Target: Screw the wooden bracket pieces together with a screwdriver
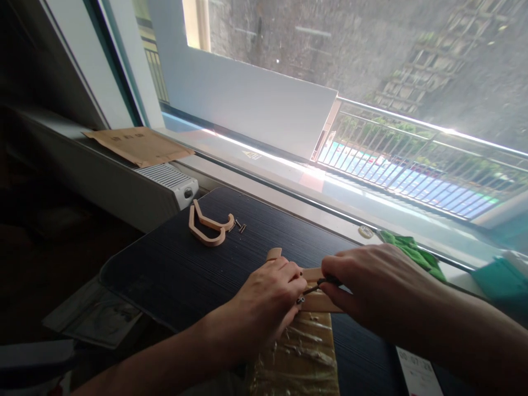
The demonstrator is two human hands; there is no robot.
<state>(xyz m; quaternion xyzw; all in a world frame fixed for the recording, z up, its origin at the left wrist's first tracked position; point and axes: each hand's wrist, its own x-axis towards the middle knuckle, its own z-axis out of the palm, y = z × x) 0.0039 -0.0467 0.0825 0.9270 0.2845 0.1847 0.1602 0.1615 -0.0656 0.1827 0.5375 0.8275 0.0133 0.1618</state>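
Note:
In my right hand (367,275) is a screwdriver (314,288) with a dark handle, gripped between thumb and fingers. Its thin shaft slants down left to a small metal screw (300,300) beside my left fingertips. My left hand (272,286) is closed over light wooden pieces (319,302), pressing them on a yellowish block wrapped in crinkled clear film (303,352). One wooden end (274,253) sticks out beyond the knuckles; my fingers hide the middle. Farther left on the table lie two curved wooden hooks (208,240), with several small screws (240,226) beside them.
The dark table (177,275) stands against a bright window sill. A green cloth (412,253) and a small round object (365,231) lie right of centre. A device with a digit display (418,368) is at lower right. A brown envelope (140,146) rests on the radiator (165,179).

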